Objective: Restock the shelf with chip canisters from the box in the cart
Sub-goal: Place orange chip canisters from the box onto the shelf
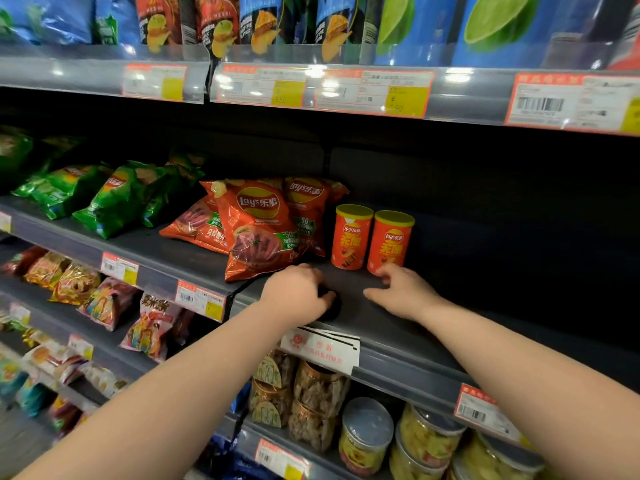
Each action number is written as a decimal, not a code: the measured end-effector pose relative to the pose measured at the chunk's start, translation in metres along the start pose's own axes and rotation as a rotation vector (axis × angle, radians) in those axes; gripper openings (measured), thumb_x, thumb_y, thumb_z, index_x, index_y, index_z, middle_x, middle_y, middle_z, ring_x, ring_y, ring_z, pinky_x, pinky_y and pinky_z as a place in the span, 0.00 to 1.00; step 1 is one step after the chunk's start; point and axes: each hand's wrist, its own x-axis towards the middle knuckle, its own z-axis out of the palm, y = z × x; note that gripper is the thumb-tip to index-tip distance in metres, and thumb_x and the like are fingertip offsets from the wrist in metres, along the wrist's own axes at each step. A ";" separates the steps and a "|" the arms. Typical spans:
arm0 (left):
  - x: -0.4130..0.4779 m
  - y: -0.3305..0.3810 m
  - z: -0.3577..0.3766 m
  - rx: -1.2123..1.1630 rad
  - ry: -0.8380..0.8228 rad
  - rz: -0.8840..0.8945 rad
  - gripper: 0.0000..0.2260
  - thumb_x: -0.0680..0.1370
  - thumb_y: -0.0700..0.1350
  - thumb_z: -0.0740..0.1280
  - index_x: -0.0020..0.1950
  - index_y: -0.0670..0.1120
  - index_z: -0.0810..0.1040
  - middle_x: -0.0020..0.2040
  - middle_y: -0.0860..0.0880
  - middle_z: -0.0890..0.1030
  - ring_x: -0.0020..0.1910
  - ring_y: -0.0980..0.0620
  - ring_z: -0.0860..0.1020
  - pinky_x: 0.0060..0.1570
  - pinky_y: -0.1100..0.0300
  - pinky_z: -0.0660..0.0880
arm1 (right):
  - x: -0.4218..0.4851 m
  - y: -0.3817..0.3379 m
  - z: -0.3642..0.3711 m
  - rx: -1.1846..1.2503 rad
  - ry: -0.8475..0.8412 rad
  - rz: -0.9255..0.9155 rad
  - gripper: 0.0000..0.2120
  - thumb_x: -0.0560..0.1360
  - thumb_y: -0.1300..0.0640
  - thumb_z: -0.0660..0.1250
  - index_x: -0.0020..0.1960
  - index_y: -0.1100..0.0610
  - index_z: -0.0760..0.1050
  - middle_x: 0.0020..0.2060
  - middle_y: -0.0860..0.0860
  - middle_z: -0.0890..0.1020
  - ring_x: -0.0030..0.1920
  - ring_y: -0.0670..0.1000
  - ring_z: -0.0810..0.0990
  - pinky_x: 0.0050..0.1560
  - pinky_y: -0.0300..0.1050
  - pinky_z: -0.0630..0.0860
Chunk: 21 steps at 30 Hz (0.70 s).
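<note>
Both arms are out over the middle shelf (349, 289). Two cans (360, 237) stand upright on it, side by side and touching, yellow lids up, just right of the red bags (259, 230). The right hand (403, 294) lies palm down in front of the right can (391, 242), fingers spread and slack, gripping nothing. Its forefinger reaches the can's foot and hides the bottom edge, so contact can't be called. The left can (351, 244) stands free, its whole base showing.

The left hand (294, 292) is knuckles-up, fingers curled under and out of sight. A dark lump (330, 304) sits at its thumb side, too dark against the shelf to name, and I can't tell whether the hand holds it or merely rests by it.

Right of the cans the shelf runs back into deep shadow, and nothing is readable there. Green bags (114, 199) slump at the far left, the outermost blurred. Up top, a row of blue bags (415, 29) is cut off by the frame edge. The price tags (374, 93) glare white, print illegible. On the shelf lip there is a white label (322, 344), its print too smeared to read. The jars (367, 434) are on the shelf below, the rightmost partly hidden under the right arm.
</note>
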 end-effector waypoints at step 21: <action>-0.160 -0.037 0.018 0.141 -0.001 -0.320 0.17 0.76 0.55 0.60 0.59 0.48 0.77 0.52 0.48 0.74 0.55 0.47 0.73 0.47 0.55 0.72 | -0.103 -0.081 0.089 -0.345 -0.099 -0.890 0.15 0.76 0.47 0.59 0.59 0.51 0.74 0.56 0.51 0.78 0.58 0.56 0.74 0.55 0.50 0.71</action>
